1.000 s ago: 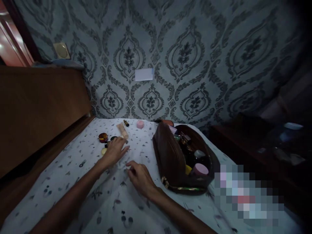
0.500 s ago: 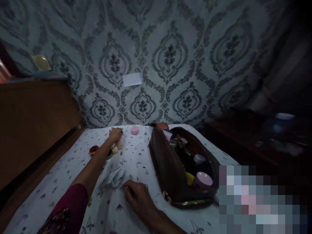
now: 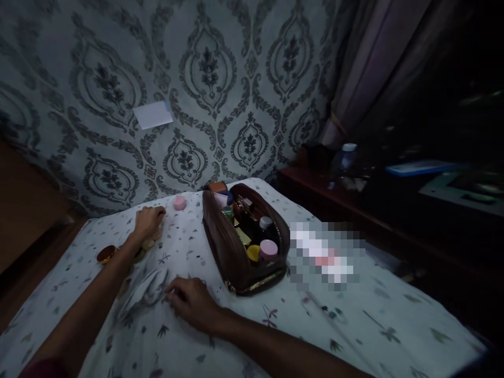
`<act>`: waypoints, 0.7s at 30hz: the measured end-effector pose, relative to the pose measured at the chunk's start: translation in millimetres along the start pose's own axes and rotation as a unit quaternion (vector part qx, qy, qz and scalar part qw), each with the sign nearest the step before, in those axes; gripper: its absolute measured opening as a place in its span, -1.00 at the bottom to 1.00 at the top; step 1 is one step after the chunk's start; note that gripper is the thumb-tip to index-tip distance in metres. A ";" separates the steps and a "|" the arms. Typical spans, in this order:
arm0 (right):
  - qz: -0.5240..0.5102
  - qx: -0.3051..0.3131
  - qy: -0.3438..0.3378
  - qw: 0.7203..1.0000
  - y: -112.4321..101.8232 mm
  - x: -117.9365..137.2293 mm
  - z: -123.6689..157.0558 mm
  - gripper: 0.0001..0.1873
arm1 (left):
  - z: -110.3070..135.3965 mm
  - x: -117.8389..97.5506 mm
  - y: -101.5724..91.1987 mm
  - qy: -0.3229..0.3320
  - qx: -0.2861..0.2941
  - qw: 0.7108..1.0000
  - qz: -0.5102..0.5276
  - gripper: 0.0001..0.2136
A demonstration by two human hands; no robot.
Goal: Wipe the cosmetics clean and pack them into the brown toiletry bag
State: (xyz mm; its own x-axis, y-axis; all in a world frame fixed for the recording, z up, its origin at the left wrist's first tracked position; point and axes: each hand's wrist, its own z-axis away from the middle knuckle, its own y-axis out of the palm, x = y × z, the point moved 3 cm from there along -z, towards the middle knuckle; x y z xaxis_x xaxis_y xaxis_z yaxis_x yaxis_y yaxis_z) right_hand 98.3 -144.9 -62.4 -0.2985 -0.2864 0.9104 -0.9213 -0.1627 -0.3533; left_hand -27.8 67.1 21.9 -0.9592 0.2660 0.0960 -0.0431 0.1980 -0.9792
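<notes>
My left hand (image 3: 147,221) reaches far across the patterned bedsheet (image 3: 334,325) and closes over a small item near the wall; what it grips is hidden under the fingers. A beige tube (image 3: 151,241) pokes out just beneath that hand. My right hand (image 3: 189,299) rests on the sheet nearer to me, fingers curled and pinching a bunched fold of cloth (image 3: 147,291). An open brown cosmetic bag (image 3: 232,252) full of jars and bottles lies to the right of both hands. A small pink jar (image 3: 179,202) sits close to the left hand.
A round gold-lidded jar (image 3: 106,254) lies left of my left forearm. Patterned wallpaper with a white card (image 3: 153,114) backs the bed. A dark side table (image 3: 354,184) with a bottle stands at the right, and a wooden headboard at the left.
The view has swung to the right. My left hand reached from the middle of the sheet out to the items near the wall and stays there; my right hand slid a little nearer to me.
</notes>
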 end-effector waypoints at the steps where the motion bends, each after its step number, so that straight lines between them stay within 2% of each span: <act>1: -0.042 -0.006 0.010 0.999 -0.3 -2.1 -1.1 -0.75 | 13.4 -1.6 -6.6 0.008 -0.007 1.000 0.010 -0.71; 4: -0.193 -0.020 0.044 0.980 0.7 -9.4 -7.0 -0.71 | 68.2 -11.5 -23.3 0.045 -0.035 0.997 0.051 -0.67; 6: -0.285 -0.030 0.062 0.956 1.8 -11.8 -11.6 -0.56 | 113.9 -24.4 -32.6 0.087 -0.117 0.985 0.096 -0.67; 9: -0.409 -0.036 0.080 0.908 3.4 -7.7 -15.3 -0.35 | 178.6 -51.8 -31.6 0.157 -0.167 0.973 0.013 -0.70; 12: -0.493 -0.036 0.112 0.862 5.0 0.4 -12.7 -0.35 | 221.4 -74.2 -25.7 0.228 -0.225 0.947 -0.029 -0.69; 15: -0.531 -0.046 0.148 0.833 4.0 3.1 -5.1 -0.39 | 236.5 -79.2 -22.7 0.292 -0.230 0.928 0.010 -0.68; 17: -0.538 -0.051 0.172 0.824 1.0 -0.1 1.3 -0.38 | 235.8 -72.5 -22.1 0.320 -0.214 0.920 0.067 -0.66; 19: -0.530 -0.052 0.188 0.825 -3.4 -5.6 8.0 -0.33 | 229.0 -58.7 -16.9 0.283 -0.191 0.934 0.100 -0.65; 21: -0.521 -0.053 0.186 0.831 -8.4 -10.5 13.9 -0.32 | 220.2 -40.8 -2.8 0.187 -0.158 0.966 0.085 -0.61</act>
State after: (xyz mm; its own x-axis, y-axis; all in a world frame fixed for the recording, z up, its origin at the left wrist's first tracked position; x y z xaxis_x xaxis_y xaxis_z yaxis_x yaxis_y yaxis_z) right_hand 112.6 -153.6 -71.9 0.6369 0.2728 0.7210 -0.7393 -0.0489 0.6716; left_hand -50.0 -152.1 -18.6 -0.7742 0.6305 0.0547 0.2504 0.3846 -0.8885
